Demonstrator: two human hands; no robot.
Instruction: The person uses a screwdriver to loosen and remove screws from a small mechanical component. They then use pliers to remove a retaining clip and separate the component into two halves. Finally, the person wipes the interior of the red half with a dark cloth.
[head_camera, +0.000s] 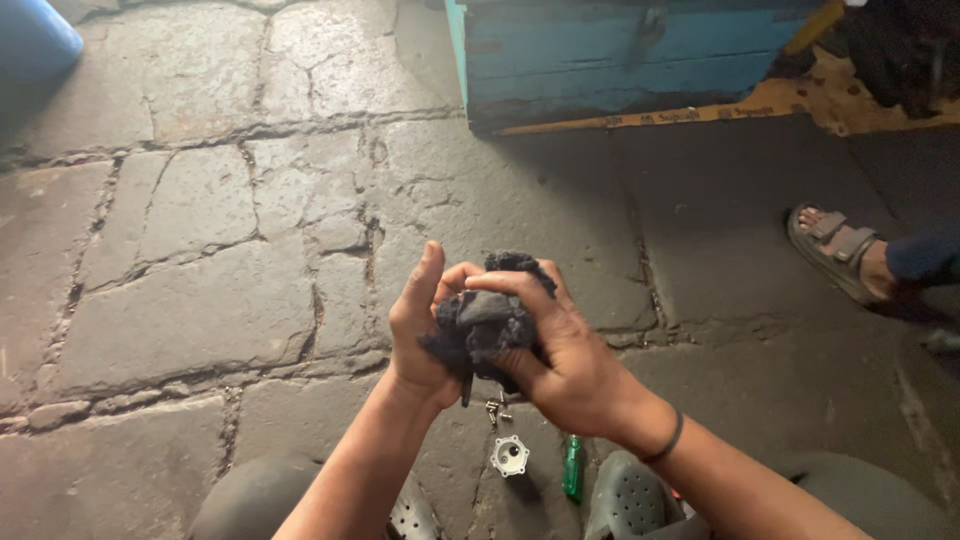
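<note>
Dark rag (487, 322) bunched between both hands above the stone floor (200, 300). Left hand (422, 325) cups it, thumb up; right hand (560, 350) fingers clamped over the top. Likely wiping a part wrapped inside; hidden. Below: small screws (494, 409), white round fitting (510, 456), green screwdriver (573, 467). Blue box (610, 55) ahead.

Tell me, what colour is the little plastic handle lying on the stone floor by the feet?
Green. The small see-through plastic handle lies on the stone floor, clearest in the head view.
</note>
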